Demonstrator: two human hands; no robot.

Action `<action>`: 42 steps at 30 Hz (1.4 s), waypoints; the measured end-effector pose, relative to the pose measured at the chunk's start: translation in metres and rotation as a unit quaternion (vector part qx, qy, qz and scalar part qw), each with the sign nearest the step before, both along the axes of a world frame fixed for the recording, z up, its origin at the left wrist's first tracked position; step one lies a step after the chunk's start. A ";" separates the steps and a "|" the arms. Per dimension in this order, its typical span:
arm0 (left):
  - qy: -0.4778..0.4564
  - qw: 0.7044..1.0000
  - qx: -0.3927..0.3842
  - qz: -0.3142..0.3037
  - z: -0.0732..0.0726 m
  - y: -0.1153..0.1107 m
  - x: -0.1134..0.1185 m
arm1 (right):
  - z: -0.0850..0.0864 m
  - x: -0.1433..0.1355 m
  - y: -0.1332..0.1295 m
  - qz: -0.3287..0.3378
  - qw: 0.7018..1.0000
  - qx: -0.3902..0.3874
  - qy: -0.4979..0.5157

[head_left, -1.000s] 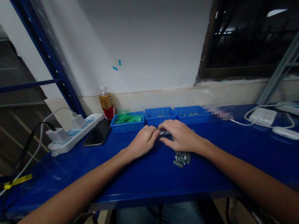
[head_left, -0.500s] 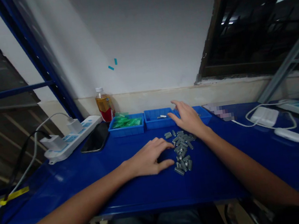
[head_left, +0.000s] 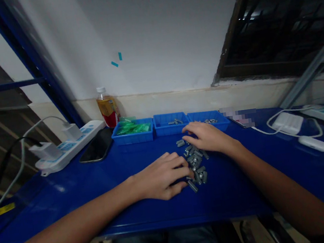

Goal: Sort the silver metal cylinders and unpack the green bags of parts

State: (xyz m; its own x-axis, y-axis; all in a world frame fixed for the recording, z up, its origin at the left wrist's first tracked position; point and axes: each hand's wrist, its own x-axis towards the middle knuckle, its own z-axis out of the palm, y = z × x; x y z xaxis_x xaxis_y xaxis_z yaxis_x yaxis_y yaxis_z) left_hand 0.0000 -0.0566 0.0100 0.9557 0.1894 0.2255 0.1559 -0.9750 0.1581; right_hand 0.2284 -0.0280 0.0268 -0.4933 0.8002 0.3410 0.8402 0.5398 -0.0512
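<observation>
Several small grey metal cylinders (head_left: 197,160) lie in a loose heap on the blue table (head_left: 132,217). At the heap's left edge is my left hand (head_left: 167,175), its fingers curved and apart, the fingertips touching the pieces near the front. My right hand (head_left: 207,136) hangs over the back of the heap, fingers bent and spread, with nothing visible in it. Behind stand three blue trays: the left tray (head_left: 134,138) holds green plastic pieces, the middle tray (head_left: 167,130) a few metal pieces, and the right tray (head_left: 224,123) shiny metal parts, partly behind my right hand.
A bottle (head_left: 108,109) stands behind the left tray. A black phone (head_left: 96,147) and a white power strip (head_left: 64,153) lie at the left. Toward the right are another phone (head_left: 241,121), a white charger (head_left: 288,123), a small white device (head_left: 314,143) and cables.
My right hand has come back from the middle tray to the heap, and more metal pieces show in that tray. My left hand has moved onto the heap's front left. The view has shifted slightly.
</observation>
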 end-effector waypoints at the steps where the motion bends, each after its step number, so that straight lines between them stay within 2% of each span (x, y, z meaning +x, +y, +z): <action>1: 0.005 1.000 0.006 -0.012 0.001 -0.001 0.001 | -0.003 -0.002 -0.001 0.004 1.000 -0.006 -0.005; 4: 0.011 0.999 0.023 -0.024 0.001 -0.002 0.002 | -0.010 -0.007 -0.002 0.010 1.000 -0.018 -0.002; 8: 0.004 0.999 0.039 -0.003 -0.002 0.002 0.002 | -0.012 -0.014 -0.006 0.029 0.999 -0.022 0.007; 14: 0.010 1.000 0.016 0.021 -0.008 0.018 -0.001 | -0.012 -0.021 -0.011 0.055 0.998 0.005 0.016; 17: -0.045 0.997 0.007 0.055 -0.012 0.029 -0.003 | -0.010 -0.024 -0.016 0.072 0.996 0.009 0.061; 21: -0.149 0.978 -0.009 0.146 -0.017 0.040 -0.003 | -0.006 -0.028 -0.024 0.098 0.989 0.014 0.110; 27: -0.224 0.952 -0.041 0.204 -0.017 0.039 0.002 | -0.008 -0.035 -0.028 0.098 0.988 0.107 0.051; 31: -0.255 0.937 -0.068 0.228 -0.018 0.036 0.005 | -0.007 -0.036 -0.027 0.113 0.986 0.114 0.045; 35: -0.224 0.949 -0.090 0.204 -0.017 0.037 0.004 | 0.002 -0.026 -0.025 0.085 0.986 0.131 0.062; 40: -0.111 0.989 -0.047 0.086 -0.016 0.029 0.002 | 0.005 0.009 -0.007 -0.019 0.974 0.172 0.146; 42: -0.071 0.996 -0.033 0.049 -0.015 0.023 0.003 | 0.002 0.022 0.003 -0.031 0.974 0.165 0.153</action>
State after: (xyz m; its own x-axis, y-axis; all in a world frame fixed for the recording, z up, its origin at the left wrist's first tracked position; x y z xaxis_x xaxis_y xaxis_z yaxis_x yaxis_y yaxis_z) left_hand 0.0029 -0.0334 -0.0052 0.8909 0.2990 0.3419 0.2210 -0.9430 0.2488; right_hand 0.2499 -0.0253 0.0290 -0.2827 0.6468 0.7083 0.8440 0.5187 -0.1368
